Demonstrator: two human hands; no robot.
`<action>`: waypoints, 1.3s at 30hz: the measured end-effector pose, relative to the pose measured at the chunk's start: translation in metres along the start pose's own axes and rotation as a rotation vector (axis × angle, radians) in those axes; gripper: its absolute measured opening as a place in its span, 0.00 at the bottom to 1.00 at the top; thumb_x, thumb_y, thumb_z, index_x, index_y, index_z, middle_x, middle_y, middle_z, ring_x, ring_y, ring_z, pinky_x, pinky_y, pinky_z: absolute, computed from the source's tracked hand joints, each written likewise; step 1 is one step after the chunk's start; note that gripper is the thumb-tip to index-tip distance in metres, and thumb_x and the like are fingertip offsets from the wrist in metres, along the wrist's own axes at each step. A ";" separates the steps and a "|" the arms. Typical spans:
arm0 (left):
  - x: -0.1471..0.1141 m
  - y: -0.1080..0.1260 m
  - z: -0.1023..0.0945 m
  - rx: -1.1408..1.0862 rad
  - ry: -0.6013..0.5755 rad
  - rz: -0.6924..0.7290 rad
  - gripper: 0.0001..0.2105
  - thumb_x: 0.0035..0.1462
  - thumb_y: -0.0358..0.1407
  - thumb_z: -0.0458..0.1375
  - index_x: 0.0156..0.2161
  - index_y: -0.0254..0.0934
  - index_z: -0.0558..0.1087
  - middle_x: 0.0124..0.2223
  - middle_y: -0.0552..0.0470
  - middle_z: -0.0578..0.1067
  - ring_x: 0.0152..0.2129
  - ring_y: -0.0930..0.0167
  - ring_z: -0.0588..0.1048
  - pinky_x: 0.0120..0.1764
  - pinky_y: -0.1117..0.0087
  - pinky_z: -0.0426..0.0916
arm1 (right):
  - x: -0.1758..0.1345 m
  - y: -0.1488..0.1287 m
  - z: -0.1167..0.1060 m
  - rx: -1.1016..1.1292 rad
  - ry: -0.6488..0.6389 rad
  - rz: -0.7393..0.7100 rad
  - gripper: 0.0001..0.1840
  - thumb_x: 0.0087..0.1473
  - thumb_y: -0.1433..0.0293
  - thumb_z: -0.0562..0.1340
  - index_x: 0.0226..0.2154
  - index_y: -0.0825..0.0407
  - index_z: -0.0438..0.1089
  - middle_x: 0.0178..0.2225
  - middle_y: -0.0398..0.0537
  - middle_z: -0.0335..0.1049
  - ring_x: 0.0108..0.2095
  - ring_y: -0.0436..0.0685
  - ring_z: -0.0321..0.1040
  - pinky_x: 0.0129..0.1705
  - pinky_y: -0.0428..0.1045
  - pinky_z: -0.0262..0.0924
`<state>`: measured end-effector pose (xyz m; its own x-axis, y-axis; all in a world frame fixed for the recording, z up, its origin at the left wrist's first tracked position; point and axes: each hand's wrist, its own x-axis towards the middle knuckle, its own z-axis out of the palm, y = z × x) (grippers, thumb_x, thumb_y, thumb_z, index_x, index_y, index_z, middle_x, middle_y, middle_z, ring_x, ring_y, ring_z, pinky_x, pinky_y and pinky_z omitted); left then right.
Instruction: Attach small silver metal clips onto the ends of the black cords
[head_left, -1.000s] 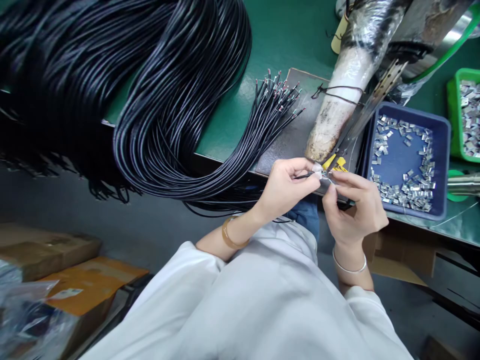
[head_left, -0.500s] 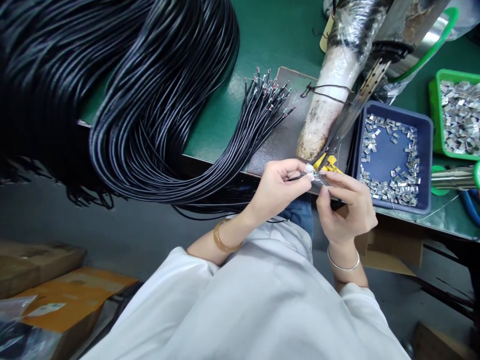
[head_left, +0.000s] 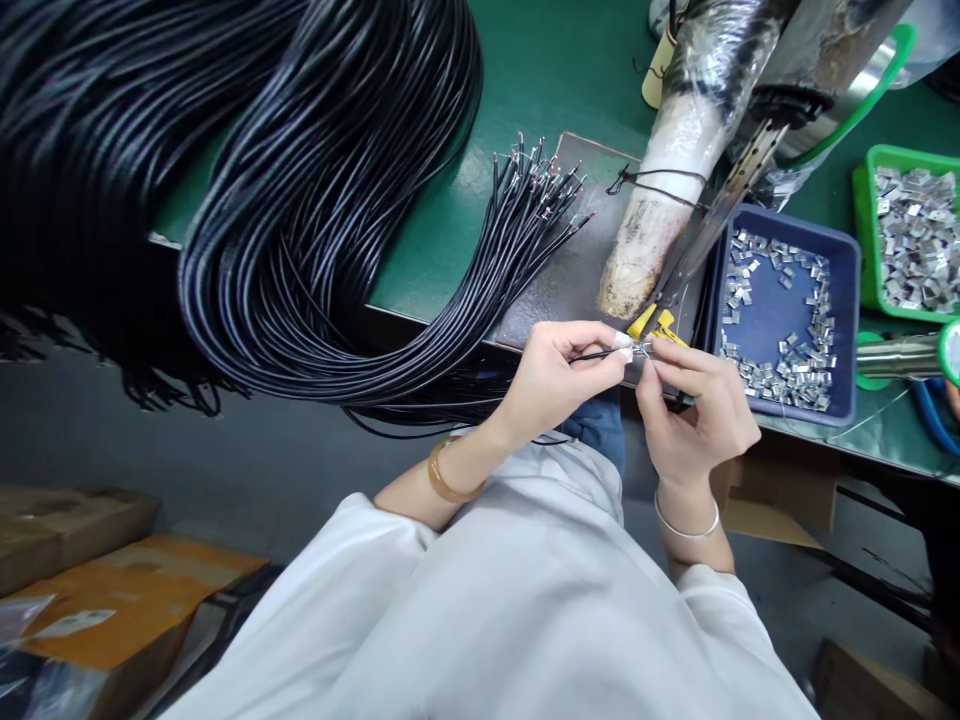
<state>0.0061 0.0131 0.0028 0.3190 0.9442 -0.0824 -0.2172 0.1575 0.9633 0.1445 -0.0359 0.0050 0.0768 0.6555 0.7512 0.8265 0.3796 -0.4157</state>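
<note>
Pinching a black cable (head_left: 591,355) near its tip, the left hand (head_left: 566,365) faces the right hand (head_left: 697,405), whose fingers gather at the thin wires (head_left: 642,349); whether they grip them, I cannot tell. The tip is by the front edge of the desk (head_left: 570,60), near a yellow piece (head_left: 643,320). A blue tray (head_left: 769,325) of metal clips (head_left: 780,386) stands to the right; a cable bundle (head_left: 337,300) lies to the left.

head-worn view | facing forward, down | bench (head_left: 525,70), both hands (head_left: 562,365) (head_left: 694,400) near | outer edges perhaps blurred
</note>
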 end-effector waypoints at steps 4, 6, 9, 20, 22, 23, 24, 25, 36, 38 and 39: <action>0.001 0.004 0.003 -0.008 0.009 0.037 0.04 0.50 0.32 0.64 0.29 0.31 0.76 0.21 0.58 0.67 0.17 0.82 0.58 0.21 0.80 0.55 | 0.002 0.001 0.003 -0.012 0.010 -0.001 0.11 0.50 0.79 0.69 0.34 0.49 0.73 0.38 0.43 0.80 0.37 0.52 0.78 0.41 0.48 0.75; 0.001 0.005 0.004 -0.001 0.003 0.067 0.04 0.51 0.31 0.63 0.29 0.31 0.76 0.21 0.59 0.65 0.17 0.83 0.56 0.20 0.80 0.53 | 0.003 0.000 0.003 -0.028 0.013 0.000 0.11 0.50 0.78 0.69 0.34 0.48 0.73 0.37 0.43 0.79 0.37 0.53 0.78 0.41 0.49 0.75; 0.000 0.006 0.003 0.017 -0.011 0.096 0.04 0.52 0.31 0.62 0.30 0.31 0.76 0.21 0.59 0.64 0.17 0.82 0.53 0.19 0.79 0.51 | 0.002 -0.002 0.001 -0.040 -0.004 0.004 0.11 0.50 0.78 0.69 0.35 0.47 0.74 0.39 0.42 0.79 0.38 0.53 0.78 0.42 0.49 0.75; -0.009 0.005 0.000 0.025 -0.114 -0.002 0.07 0.55 0.35 0.62 0.33 0.32 0.76 0.26 0.55 0.72 0.19 0.81 0.62 0.22 0.79 0.56 | 0.006 -0.002 -0.009 0.058 -0.142 0.092 0.07 0.56 0.76 0.64 0.37 0.49 0.69 0.37 0.44 0.79 0.39 0.54 0.78 0.41 0.49 0.74; -0.014 0.005 -0.001 0.077 -0.078 0.031 0.07 0.55 0.36 0.63 0.36 0.32 0.76 0.28 0.53 0.74 0.21 0.80 0.65 0.23 0.79 0.58 | 0.010 -0.002 -0.010 0.145 -0.173 0.162 0.06 0.57 0.76 0.64 0.36 0.49 0.69 0.34 0.43 0.78 0.38 0.53 0.78 0.40 0.49 0.74; -0.015 0.006 -0.002 0.097 -0.054 0.052 0.08 0.55 0.36 0.63 0.36 0.33 0.77 0.29 0.53 0.74 0.22 0.80 0.66 0.24 0.79 0.60 | 0.010 -0.002 -0.010 0.200 -0.167 0.187 0.06 0.57 0.76 0.63 0.36 0.49 0.69 0.33 0.43 0.77 0.37 0.54 0.78 0.39 0.50 0.74; -0.017 0.006 -0.004 0.099 -0.047 0.061 0.08 0.55 0.37 0.64 0.36 0.33 0.77 0.28 0.53 0.74 0.22 0.79 0.67 0.25 0.79 0.61 | 0.010 -0.001 -0.010 0.249 -0.147 0.192 0.06 0.57 0.76 0.64 0.36 0.49 0.69 0.33 0.43 0.77 0.37 0.54 0.79 0.39 0.50 0.75; -0.017 0.007 -0.007 0.082 -0.074 0.047 0.09 0.55 0.38 0.64 0.36 0.32 0.77 0.27 0.53 0.73 0.21 0.79 0.67 0.25 0.78 0.62 | 0.009 0.001 -0.009 0.281 -0.120 0.170 0.07 0.56 0.77 0.64 0.36 0.49 0.69 0.34 0.43 0.77 0.37 0.54 0.79 0.38 0.51 0.75; -0.015 0.009 -0.020 -0.210 -0.367 -0.211 0.15 0.59 0.43 0.60 0.41 0.31 0.77 0.22 0.55 0.71 0.13 0.83 0.55 0.17 0.77 0.48 | -0.005 0.003 -0.028 -0.171 -0.223 -0.148 0.10 0.54 0.68 0.68 0.42 0.45 0.74 0.20 0.35 0.69 0.17 0.46 0.61 0.24 0.45 0.58; -0.016 0.006 -0.018 -0.183 -0.352 -0.142 0.13 0.61 0.40 0.59 0.43 0.31 0.77 0.21 0.56 0.70 0.14 0.82 0.59 0.18 0.78 0.53 | -0.003 -0.002 -0.025 -0.196 -0.280 -0.155 0.08 0.55 0.69 0.68 0.39 0.47 0.74 0.19 0.35 0.67 0.18 0.45 0.60 0.25 0.45 0.56; -0.017 0.004 -0.017 -0.149 -0.333 -0.100 0.13 0.61 0.38 0.58 0.44 0.31 0.78 0.21 0.56 0.70 0.15 0.81 0.61 0.19 0.78 0.56 | -0.002 -0.004 -0.023 -0.181 -0.284 -0.109 0.05 0.55 0.70 0.67 0.38 0.47 0.73 0.19 0.35 0.67 0.18 0.45 0.60 0.25 0.44 0.55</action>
<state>-0.0163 0.0027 0.0039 0.6226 0.7800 -0.0630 -0.2935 0.3075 0.9052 0.1537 -0.0536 0.0168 -0.1548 0.7825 0.6032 0.9086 0.3525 -0.2240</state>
